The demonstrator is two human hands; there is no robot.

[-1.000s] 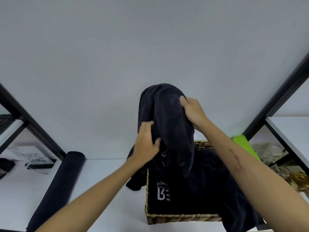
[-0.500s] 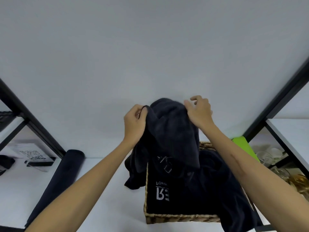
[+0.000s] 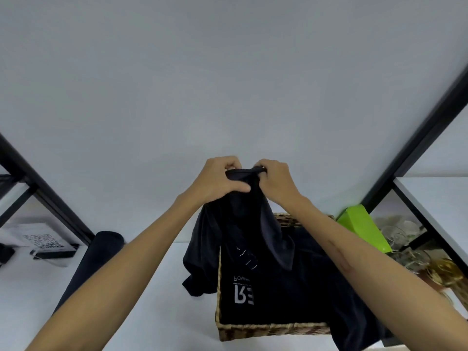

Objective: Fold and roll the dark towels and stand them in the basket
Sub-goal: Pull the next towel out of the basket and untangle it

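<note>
Both hands hold one dark towel (image 3: 255,224) up above the wicker basket (image 3: 273,329). My left hand (image 3: 217,181) and my right hand (image 3: 276,181) grip its top edge side by side, almost touching. The towel hangs down in loose folds and its lower part drapes over the basket's left rim onto the table. More dark cloth with white lettering (image 3: 243,295) fills the basket and spills over its right side. A rolled dark towel (image 3: 88,264) lies on the white table to the left.
Black shelf posts (image 3: 50,198) slant up at left and right. A card with a QR code (image 3: 41,240) stands at the far left. A green object (image 3: 362,229) and glassware (image 3: 405,239) sit on the right shelf behind the basket.
The hands have come together at the towel's top edge; earlier they were apart with the cloth bunched high between them. The towel now hangs lower and longer.
</note>
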